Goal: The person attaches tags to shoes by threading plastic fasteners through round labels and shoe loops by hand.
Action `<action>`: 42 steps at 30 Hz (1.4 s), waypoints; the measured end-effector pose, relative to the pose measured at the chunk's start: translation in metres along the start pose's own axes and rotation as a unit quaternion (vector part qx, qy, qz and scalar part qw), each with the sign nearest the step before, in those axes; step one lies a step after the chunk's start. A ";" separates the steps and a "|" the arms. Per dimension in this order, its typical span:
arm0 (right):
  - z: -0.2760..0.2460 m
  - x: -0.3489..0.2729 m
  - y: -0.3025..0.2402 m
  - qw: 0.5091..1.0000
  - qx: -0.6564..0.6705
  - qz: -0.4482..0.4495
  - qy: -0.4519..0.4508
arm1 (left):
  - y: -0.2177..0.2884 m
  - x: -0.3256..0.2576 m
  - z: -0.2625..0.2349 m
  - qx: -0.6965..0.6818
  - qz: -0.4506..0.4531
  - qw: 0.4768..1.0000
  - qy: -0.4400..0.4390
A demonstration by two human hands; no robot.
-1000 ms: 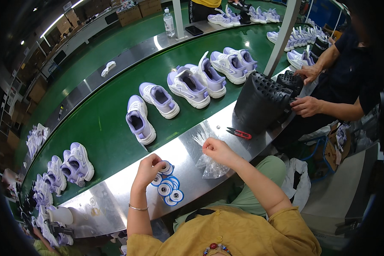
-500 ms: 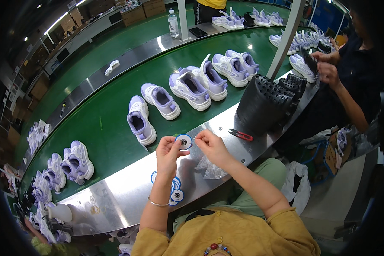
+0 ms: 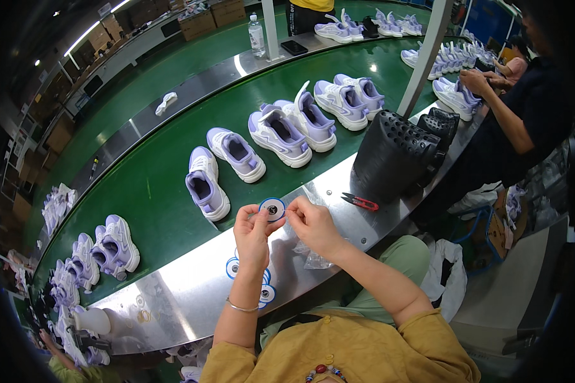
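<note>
My left hand [image 3: 254, 231] is closed on a round white tag [image 3: 272, 209] with a blue rim and a dark centre, its face turned up. My right hand [image 3: 310, 223] is pinched at the tag's right edge; whatever is between its fingertips is too small to make out. Below my left wrist, several similar round tags [image 3: 268, 293] lie on the metal ledge [image 3: 172, 290], partly hidden by my forearm. Crumpled clear plastic [image 3: 315, 256] rests under my right hand. On the green belt ahead stand white and lilac sneakers [image 3: 206, 184].
Red-handled thread snips [image 3: 360, 202] lie right of my hands, beside a perforated black container [image 3: 387, 156]. A white cup-like container [image 3: 92, 320] stands at the ledge's left end. At the right, a co-worker's hands [image 3: 482, 83] are over a sneaker. A grey post [image 3: 428, 54] rises near the container.
My right hand has moved slightly left, closer against the tag. Sneakers on the belt appear slightly farther left. The co-worker's hands have shifted, and the dark item they held is no longer visible.
</note>
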State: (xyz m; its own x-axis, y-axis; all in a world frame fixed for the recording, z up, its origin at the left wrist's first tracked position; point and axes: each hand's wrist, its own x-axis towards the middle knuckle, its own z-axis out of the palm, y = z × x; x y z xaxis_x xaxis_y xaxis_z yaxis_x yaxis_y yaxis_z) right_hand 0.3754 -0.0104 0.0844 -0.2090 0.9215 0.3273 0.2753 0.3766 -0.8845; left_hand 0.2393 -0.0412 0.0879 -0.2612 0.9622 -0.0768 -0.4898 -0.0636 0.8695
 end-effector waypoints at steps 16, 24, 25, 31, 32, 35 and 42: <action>-0.015 -0.007 -0.015 0.999 -0.021 0.014 0.041 | 0.007 -0.024 0.032 -0.043 0.028 0.999 -0.006; -0.028 -0.010 -0.012 1.000 0.013 0.012 0.024 | -0.001 -0.019 0.034 -0.107 -0.011 0.993 -0.039; -0.029 -0.010 -0.009 1.000 0.013 0.012 0.025 | -0.001 -0.018 0.035 -0.093 -0.014 0.994 -0.047; -0.043 -0.012 0.005 0.998 -0.044 -0.038 0.020 | -0.005 -0.011 0.043 -0.039 -0.074 0.993 -0.082; -0.045 -0.010 0.005 0.997 -0.054 -0.051 0.016 | -0.007 -0.009 0.043 -0.033 -0.083 0.992 -0.086; -0.052 -0.007 0.004 0.995 -0.066 -0.076 0.011 | -0.008 -0.004 0.046 -0.025 -0.094 0.991 -0.089; -0.062 0.003 0.016 0.987 0.113 0.071 -0.084 | -0.018 0.007 0.051 0.112 -0.013 0.990 -0.080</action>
State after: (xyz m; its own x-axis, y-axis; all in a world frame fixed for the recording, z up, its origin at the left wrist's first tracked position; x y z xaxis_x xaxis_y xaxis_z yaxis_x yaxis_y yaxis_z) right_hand 0.4373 0.0038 0.0922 -0.3419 0.9275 0.1511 0.1008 0.1960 -0.9754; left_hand 0.2882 -0.0195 0.0967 -0.1065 0.9936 -0.0370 -0.2923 0.0043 0.9563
